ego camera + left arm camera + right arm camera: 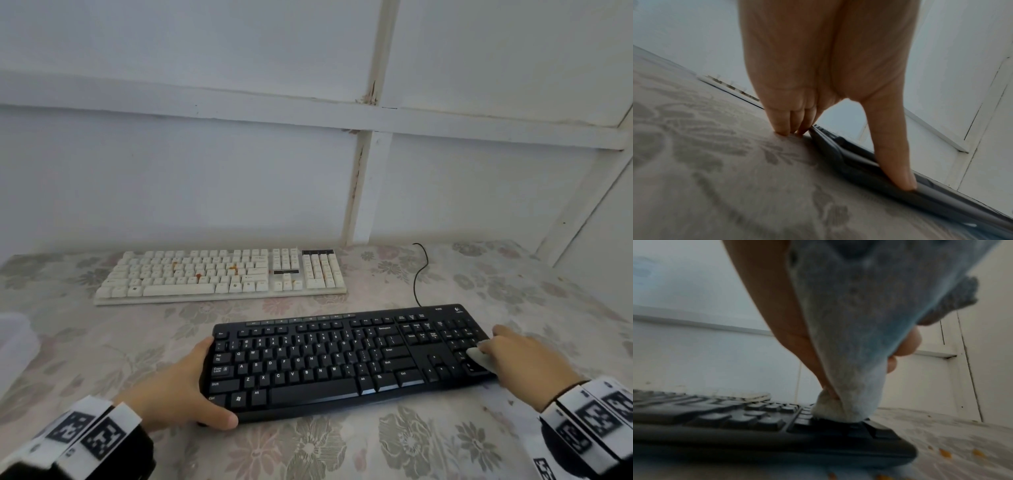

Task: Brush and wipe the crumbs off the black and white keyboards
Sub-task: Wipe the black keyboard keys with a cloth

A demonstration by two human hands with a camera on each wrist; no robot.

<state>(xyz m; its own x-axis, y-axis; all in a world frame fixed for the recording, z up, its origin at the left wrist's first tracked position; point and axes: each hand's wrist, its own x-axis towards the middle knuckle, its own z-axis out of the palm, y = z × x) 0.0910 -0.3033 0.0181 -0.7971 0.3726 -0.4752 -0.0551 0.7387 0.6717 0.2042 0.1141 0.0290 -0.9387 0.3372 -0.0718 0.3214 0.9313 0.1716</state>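
A black keyboard (342,359) lies at the front of the table. My left hand (185,387) grips its left end, thumb (896,164) along the front edge and fingers (785,123) at the far corner. My right hand (524,356) holds a pale blue cloth (479,356) and presses it on the number pad at the right end of the black keyboard (756,426); the cloth (851,353) hangs from the hand to the keys. A white keyboard (222,274) with orange crumbs among its keys lies farther back.
The table (342,452) wears a floral cloth. Orange crumbs (945,452) lie on it right of the black keyboard. A black cable (419,274) runs back from the black keyboard. A white wall stands close behind. A pale translucent object (13,346) sits at the left edge.
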